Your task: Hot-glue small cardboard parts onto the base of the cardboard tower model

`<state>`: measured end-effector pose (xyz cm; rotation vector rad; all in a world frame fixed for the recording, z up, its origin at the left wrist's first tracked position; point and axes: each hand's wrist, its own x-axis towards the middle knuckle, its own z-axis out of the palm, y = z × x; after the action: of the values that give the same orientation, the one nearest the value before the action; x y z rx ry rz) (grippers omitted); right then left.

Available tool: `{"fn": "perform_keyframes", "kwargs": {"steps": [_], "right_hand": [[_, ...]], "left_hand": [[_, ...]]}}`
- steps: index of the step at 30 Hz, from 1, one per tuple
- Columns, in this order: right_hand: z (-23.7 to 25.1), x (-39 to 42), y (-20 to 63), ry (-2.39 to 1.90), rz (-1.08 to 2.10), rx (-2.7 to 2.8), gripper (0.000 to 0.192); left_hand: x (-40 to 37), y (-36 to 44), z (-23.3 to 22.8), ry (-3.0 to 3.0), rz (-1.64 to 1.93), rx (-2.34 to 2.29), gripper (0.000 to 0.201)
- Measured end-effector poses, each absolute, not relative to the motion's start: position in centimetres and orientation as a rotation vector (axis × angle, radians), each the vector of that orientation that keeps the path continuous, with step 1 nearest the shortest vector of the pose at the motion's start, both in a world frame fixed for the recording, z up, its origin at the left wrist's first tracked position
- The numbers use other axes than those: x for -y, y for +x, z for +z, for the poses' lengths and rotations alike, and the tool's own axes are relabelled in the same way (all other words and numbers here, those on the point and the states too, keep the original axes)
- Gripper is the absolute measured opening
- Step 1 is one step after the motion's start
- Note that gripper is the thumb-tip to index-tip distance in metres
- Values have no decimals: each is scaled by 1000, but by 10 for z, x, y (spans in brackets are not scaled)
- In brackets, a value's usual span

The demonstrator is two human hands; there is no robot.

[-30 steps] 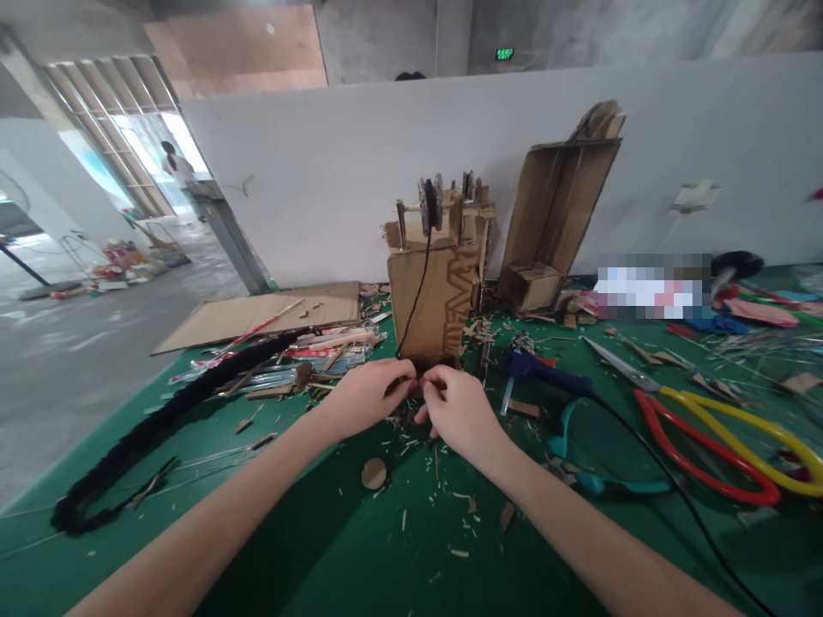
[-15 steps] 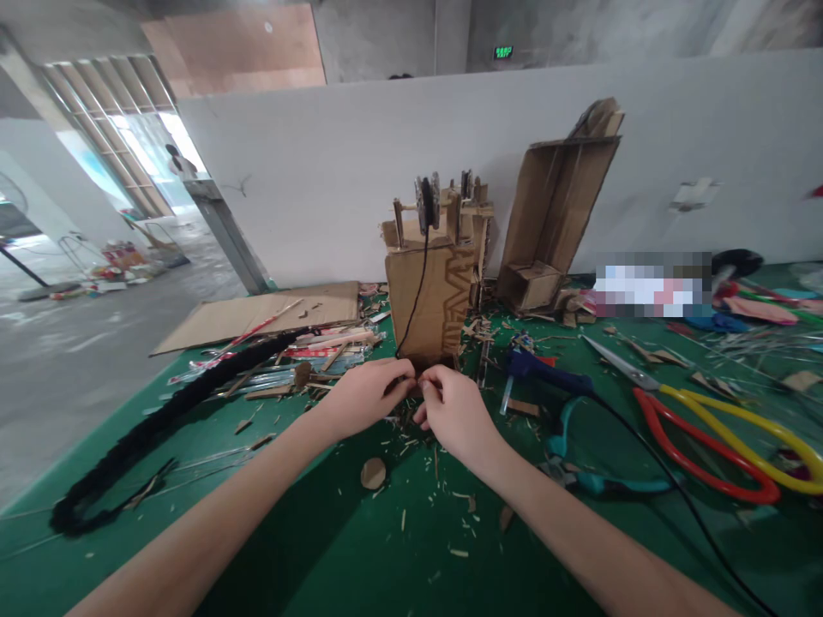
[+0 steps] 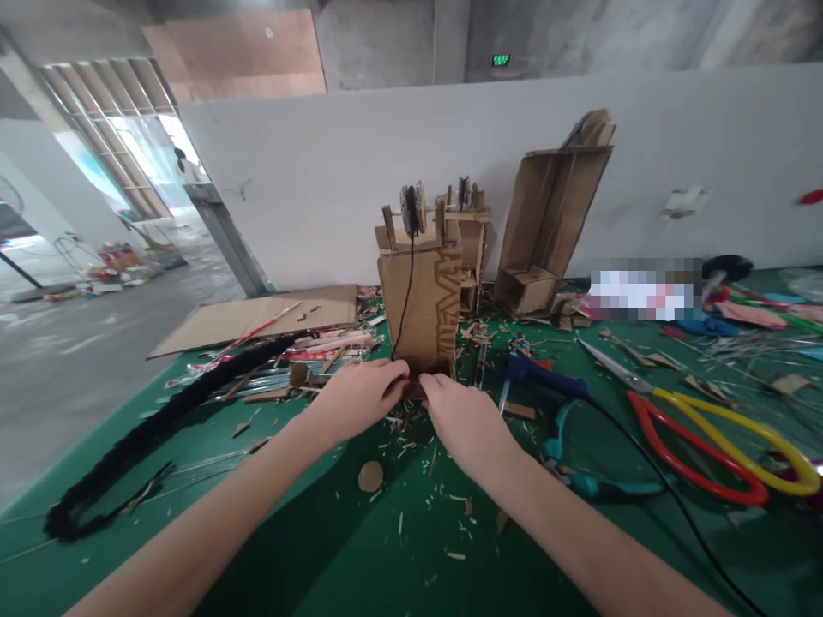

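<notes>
Upright in front of me stands a narrow cardboard box (image 3: 421, 300) with a spool (image 3: 413, 208) wound with black cord on a stick axle at its top. The cord (image 3: 405, 300) hangs down the front face towards my left fingers. My left hand (image 3: 360, 398) is closed at the box's lower front edge, its fingertips pinching there. Close beside it, my right hand (image 3: 469, 420) is closed too, fingers bent over a small cardboard strip (image 3: 417, 391) at the base. The fingertips of both hands are partly hidden. A round cardboard disc (image 3: 371, 476) lies nearer to me.
Scissors (image 3: 649, 387), teal-handled pliers (image 3: 597, 487) and a blue glue gun (image 3: 543, 375) with a black cable lie right. A fuzzy black strip (image 3: 193, 407) curves left. Behind stand another cardboard structure (image 3: 472, 240) and a tall open box (image 3: 553, 214). Scraps litter the green table (image 3: 309, 557).
My right hand has opened slightly from its pinch and pressed its fingers onto the strip at the base. The box top has turned and tilted slightly left. The left hand stays nearly in place.
</notes>
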<state>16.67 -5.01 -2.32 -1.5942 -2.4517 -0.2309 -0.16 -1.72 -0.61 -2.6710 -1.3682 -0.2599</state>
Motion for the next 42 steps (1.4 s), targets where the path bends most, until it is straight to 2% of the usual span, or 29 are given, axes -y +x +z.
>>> {"fn": "perform_keyframes", "kwargs": {"steps": [5, 14, 20, 24, 33, 38, 42], "right_hand": [[-25, 48, 165, -1631, -300, 2432, 15], [-19, 54, 165, -1665, -316, 2454, 21], [-19, 57, 168, -1554, 178, 2079, 14], [-24, 56, 165, -1513, 342, 1920, 12], [-29, 56, 168, -1548, 239, 1936, 14], [-29, 56, 173, -1479, 274, 1878, 8], [-23, 55, 179, -1334, 300, 1838, 5]], "left_hand": [[18, -4, -2, -2699, -259, 1343, 19], [16, -2, -3, -2730, -228, 1295, 21], [18, -1, -6, -2756, -289, 1389, 21], [19, 2, -11, -2692, -381, 1444, 21], [25, 11, -20, -2592, -696, 1358, 16], [24, 11, -21, -2569, -691, 1318, 14], [22, 2, -5, -2578, -702, 1212, 20]]}}
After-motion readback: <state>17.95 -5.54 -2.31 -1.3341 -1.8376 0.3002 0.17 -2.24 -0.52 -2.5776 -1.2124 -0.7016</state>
